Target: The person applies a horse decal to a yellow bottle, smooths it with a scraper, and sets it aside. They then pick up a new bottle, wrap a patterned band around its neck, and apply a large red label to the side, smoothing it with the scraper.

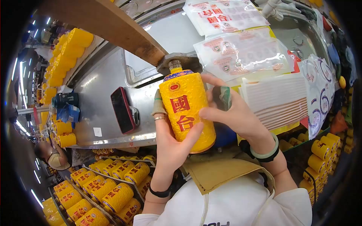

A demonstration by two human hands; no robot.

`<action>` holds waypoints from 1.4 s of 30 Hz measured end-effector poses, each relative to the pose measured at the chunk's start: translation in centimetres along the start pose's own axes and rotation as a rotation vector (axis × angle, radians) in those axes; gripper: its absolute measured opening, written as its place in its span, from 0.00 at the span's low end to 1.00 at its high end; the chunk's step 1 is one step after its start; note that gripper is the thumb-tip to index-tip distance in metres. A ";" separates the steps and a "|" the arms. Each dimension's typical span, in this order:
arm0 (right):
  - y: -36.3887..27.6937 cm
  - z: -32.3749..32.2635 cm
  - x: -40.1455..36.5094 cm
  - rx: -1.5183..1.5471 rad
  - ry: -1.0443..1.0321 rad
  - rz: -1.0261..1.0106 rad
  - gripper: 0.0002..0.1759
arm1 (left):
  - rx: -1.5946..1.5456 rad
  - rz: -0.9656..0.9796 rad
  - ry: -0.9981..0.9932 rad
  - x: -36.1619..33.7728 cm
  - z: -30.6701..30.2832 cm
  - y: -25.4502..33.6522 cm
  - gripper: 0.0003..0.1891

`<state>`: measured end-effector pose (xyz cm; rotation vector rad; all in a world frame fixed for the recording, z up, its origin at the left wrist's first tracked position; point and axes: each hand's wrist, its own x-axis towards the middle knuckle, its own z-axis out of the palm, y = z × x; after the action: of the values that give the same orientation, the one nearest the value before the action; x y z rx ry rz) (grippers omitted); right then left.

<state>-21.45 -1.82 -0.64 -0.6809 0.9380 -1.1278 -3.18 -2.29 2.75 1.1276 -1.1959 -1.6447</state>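
Observation:
A yellow bottle (183, 103) with red characters, a blue patterned shoulder and a bare clear glass neck is held upright between both hands, in the middle of the head view. My left hand (167, 139) grips its left side, thumb across the lower front. A finger cover sits on one of its fingers. My right hand (230, 109) wraps the right side, thumb pressed on the front near the lower character; dark green tape covers one finger. Behind the neck is a grey metal block (179, 62) at the end of a wooden beam (113, 30).
A phone (122, 109) lies on the metal table (98, 90) at left. Printed transfer sheets (241, 56) and a striped stack (277, 98) lie at right. Crates of yellow bottles (117, 197) stand below left; more bottles (320, 150) stand at right. A person (56, 154) is far left.

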 end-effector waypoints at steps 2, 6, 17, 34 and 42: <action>0.0 0.2 -0.1 -0.066 0.034 -0.005 0.44 | 0.028 -0.038 0.021 0.1 0.4 0.0 0.44; -0.1 0.3 -0.1 -0.049 0.050 0.001 0.44 | 0.101 -0.058 0.059 -0.1 0.7 -0.1 0.38; -0.3 0.1 -0.3 -0.122 0.023 -0.018 0.40 | 0.167 -0.048 0.059 -0.2 0.5 -0.3 0.40; -3.7 -0.8 -1.2 -0.653 0.097 -0.508 0.22 | -0.145 0.017 -0.022 0.1 -1.6 -1.0 0.32; -3.6 -1.1 -1.3 -0.930 0.167 -0.874 0.12 | -0.145 -0.042 -0.005 0.2 -2.2 -1.6 0.40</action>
<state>-24.19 -1.70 2.24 -1.9047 1.3660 -1.4863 -1.32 -2.64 0.84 1.0641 -1.0440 -1.7369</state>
